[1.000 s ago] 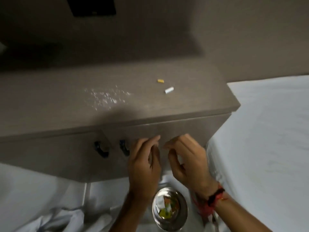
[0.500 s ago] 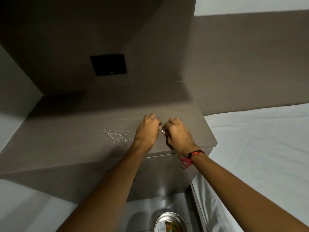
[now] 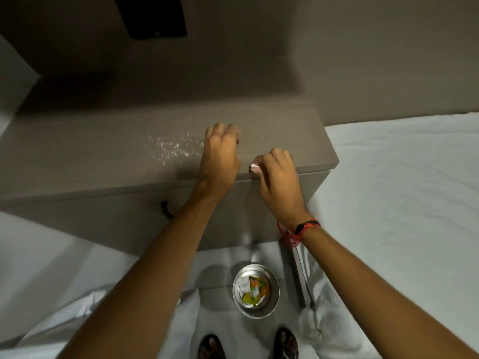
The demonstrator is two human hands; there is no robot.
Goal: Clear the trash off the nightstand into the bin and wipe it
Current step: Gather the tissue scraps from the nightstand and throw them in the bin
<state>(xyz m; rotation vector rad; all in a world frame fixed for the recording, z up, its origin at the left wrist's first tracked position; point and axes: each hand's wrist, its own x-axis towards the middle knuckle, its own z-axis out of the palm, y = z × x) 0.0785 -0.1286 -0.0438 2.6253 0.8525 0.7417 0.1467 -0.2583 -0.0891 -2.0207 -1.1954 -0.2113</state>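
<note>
The brown nightstand [image 3: 77, 156] fills the middle of the view. My right hand [image 3: 278, 174] is at its front edge, pinching a small white scrap [image 3: 254, 168] between the fingertips. My left hand [image 3: 220, 156] rests on the top just left of it, with fingers curled down. Whatever lies under them is hidden. A patch of white crumbs [image 3: 173, 149] is scattered on the top, left of my left hand. The round steel bin [image 3: 274, 304] stands on the floor below the nightstand, with colourful wrappers inside.
A bed with a white sheet [image 3: 401, 203] borders the nightstand on the right. A black panel [image 3: 155, 16] is set in the wall behind. A dark drawer handle [image 3: 166, 208] shows on the front. White cloth [image 3: 318, 325] lies on the floor by my sandalled feet [image 3: 211, 347].
My hands rose from the drawer front to the top, over the two small scraps. My right hand has since drawn back to the front edge with the white scrap; the yellow one is out of sight.
</note>
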